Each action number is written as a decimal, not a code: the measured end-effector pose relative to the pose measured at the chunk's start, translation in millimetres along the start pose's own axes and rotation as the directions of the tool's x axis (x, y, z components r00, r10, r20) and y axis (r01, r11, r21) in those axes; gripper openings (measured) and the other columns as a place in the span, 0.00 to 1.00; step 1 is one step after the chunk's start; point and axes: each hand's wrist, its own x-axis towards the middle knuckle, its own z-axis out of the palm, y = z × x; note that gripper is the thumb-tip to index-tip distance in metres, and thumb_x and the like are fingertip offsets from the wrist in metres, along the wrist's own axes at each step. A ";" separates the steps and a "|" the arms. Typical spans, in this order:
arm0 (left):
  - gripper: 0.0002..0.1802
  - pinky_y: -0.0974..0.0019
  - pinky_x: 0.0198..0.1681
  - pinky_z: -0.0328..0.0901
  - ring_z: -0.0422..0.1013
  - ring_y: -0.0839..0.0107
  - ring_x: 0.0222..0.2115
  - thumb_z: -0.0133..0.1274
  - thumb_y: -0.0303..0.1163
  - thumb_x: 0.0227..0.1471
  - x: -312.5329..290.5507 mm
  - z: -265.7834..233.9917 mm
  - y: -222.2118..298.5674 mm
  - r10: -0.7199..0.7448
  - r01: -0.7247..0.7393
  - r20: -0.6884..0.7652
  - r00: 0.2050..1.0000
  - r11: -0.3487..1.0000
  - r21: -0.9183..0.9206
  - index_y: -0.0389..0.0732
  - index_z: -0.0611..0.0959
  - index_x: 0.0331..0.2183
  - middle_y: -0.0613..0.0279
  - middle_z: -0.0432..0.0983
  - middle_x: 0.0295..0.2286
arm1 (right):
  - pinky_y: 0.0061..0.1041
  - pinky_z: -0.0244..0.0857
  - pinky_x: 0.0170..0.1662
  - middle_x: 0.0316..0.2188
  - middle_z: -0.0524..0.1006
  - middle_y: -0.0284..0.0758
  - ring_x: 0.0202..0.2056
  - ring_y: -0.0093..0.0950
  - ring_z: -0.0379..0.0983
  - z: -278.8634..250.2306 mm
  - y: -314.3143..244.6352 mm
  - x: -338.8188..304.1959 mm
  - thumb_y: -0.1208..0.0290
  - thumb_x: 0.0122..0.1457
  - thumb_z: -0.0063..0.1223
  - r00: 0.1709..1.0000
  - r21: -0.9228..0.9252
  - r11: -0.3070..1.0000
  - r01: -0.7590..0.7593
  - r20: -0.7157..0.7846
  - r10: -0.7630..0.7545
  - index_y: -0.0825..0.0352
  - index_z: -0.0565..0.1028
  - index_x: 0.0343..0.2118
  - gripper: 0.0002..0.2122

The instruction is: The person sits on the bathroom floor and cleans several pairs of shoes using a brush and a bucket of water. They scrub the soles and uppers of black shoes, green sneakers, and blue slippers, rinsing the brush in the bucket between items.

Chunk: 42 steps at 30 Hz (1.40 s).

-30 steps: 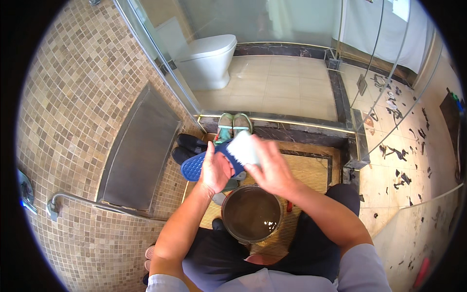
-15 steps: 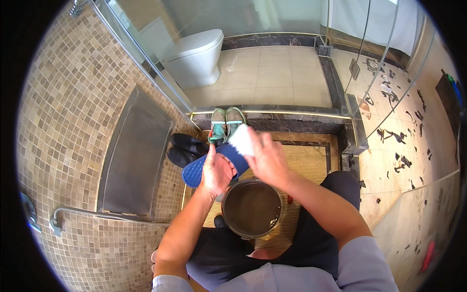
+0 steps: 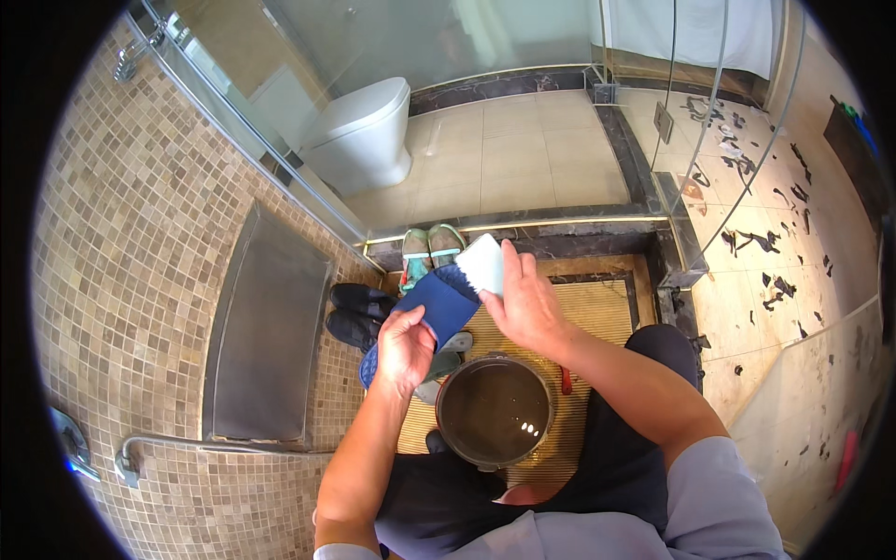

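My left hand point(image 3: 404, 353) grips a blue slide sandal point(image 3: 441, 303) by its wide strap, thumb on top and fingers inside. The sandal is tilted, its toe end up and away from me. In my right hand point(image 3: 529, 303) is a white brush point(image 3: 483, 263), pinched between thumb and fingers. The brush lies against the toe end of the sandal; where its bristles touch is hard to see. Below both hands stands a round bucket point(image 3: 552, 415) of murky brown water point(image 3: 485, 401).
Greenish shoes point(image 3: 432, 250) stand against the dark stone curb point(image 3: 560, 229), black shoes point(image 3: 359, 313) at the left wall. Grey slippers point(image 3: 455, 343) and a red-handled item point(image 3: 566, 381) lie by the bucket on a ribbed mat point(image 3: 597, 322). Dark scraps point(image 3: 751, 241) litter the right floor.
The sandal has been turned, so its toe end points farther away and its heel end nearer me. The brush has turned in my right hand, showing a flatter side.
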 end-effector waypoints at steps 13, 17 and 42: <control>0.13 0.53 0.62 0.68 0.76 0.56 0.52 0.42 0.21 0.66 11.4 -12.5 24.7 -0.024 -0.102 -0.527 0.849 0.973 -0.209 0.28 0.77 0.48 0.45 0.78 0.50 | 0.41 0.75 0.43 0.46 0.68 0.49 0.41 0.46 0.77 5.0 -20.6 -13.8 0.67 0.52 0.68 0.991 0.088 0.987 0.133 0.012 -0.135 0.78 0.67 0.51 0.29; 0.16 0.53 0.61 0.68 0.78 0.55 0.48 0.39 0.27 0.68 2.4 -1.5 26.1 -0.116 0.034 -0.356 0.927 0.973 -0.228 0.27 0.76 0.48 0.42 0.78 0.49 | 0.41 0.72 0.48 0.43 0.69 0.46 0.44 0.45 0.73 38.9 -20.5 -45.7 0.69 0.50 0.66 0.857 0.034 0.858 0.513 0.042 -0.514 0.75 0.70 0.50 0.26; 0.24 0.53 0.55 0.71 0.76 0.62 0.50 0.49 0.16 0.55 -19.0 8.3 21.7 0.087 -0.086 0.002 0.996 0.979 0.185 0.40 0.79 0.53 0.56 0.80 0.50 | 0.43 0.73 0.43 0.44 0.69 0.50 0.39 0.48 0.75 0.3 1.8 -3.9 0.67 0.52 0.66 0.984 -0.076 0.986 0.151 0.104 -0.142 0.76 0.65 0.57 0.32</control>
